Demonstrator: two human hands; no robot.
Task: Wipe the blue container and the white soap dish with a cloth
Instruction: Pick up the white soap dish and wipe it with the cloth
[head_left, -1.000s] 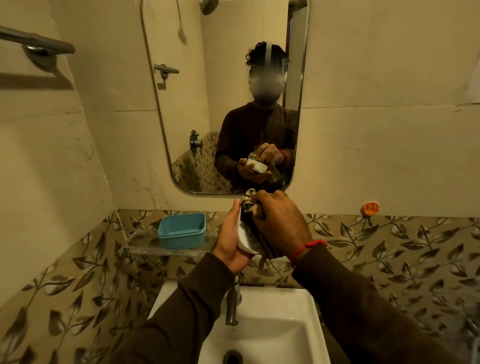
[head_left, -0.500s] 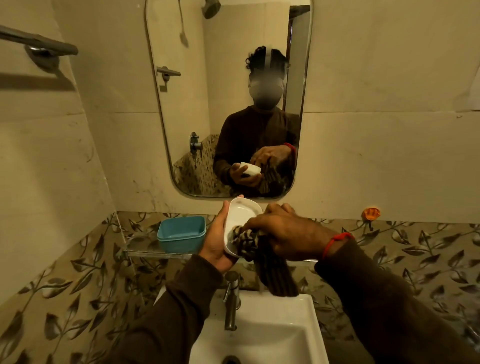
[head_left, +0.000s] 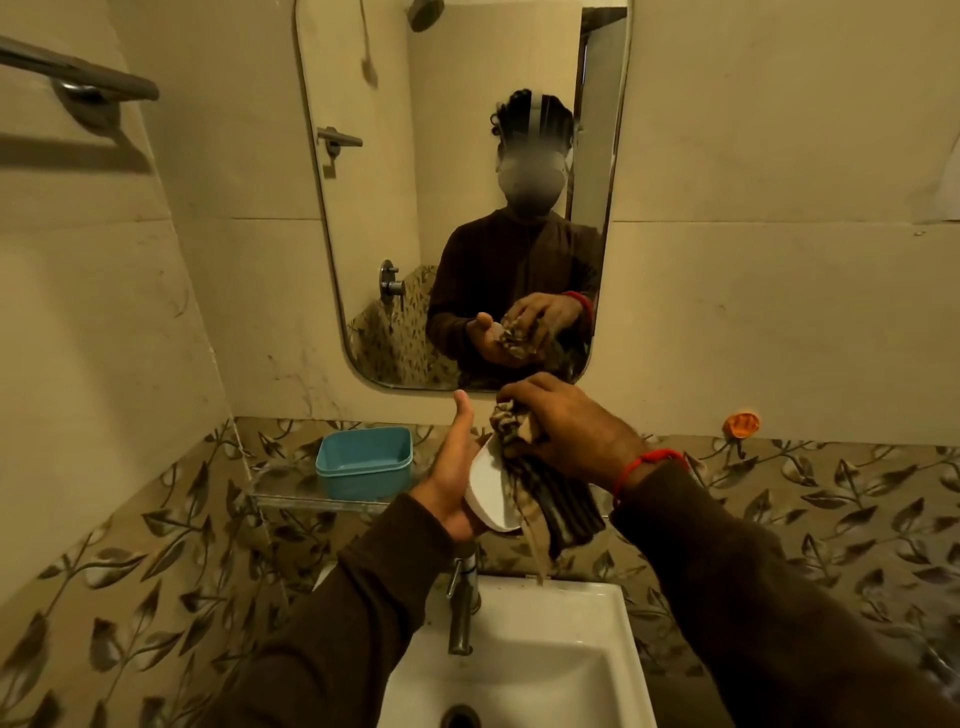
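Note:
My left hand (head_left: 451, 467) holds the white soap dish (head_left: 487, 493) from below and behind, tilted on its edge above the tap. My right hand (head_left: 563, 426) grips a dark striped cloth (head_left: 540, 488) and presses it into the upper part of the dish; the cloth's loose end hangs down over the dish's right side. The blue container (head_left: 364, 460) stands open and upright on the glass shelf (head_left: 291, 500), left of my hands, apart from both.
Below my hands are a metal tap (head_left: 462, 608) and a white sink (head_left: 561, 660). A mirror (head_left: 467, 182) hangs on the wall ahead, a towel rail (head_left: 78, 78) at upper left, an orange hook (head_left: 742, 423) at right. Leaf-patterned tiles line the lower walls.
The dish has tilted more onto its edge in my left hand. My right hand has moved the cloth from the dish's lower part up to its top.

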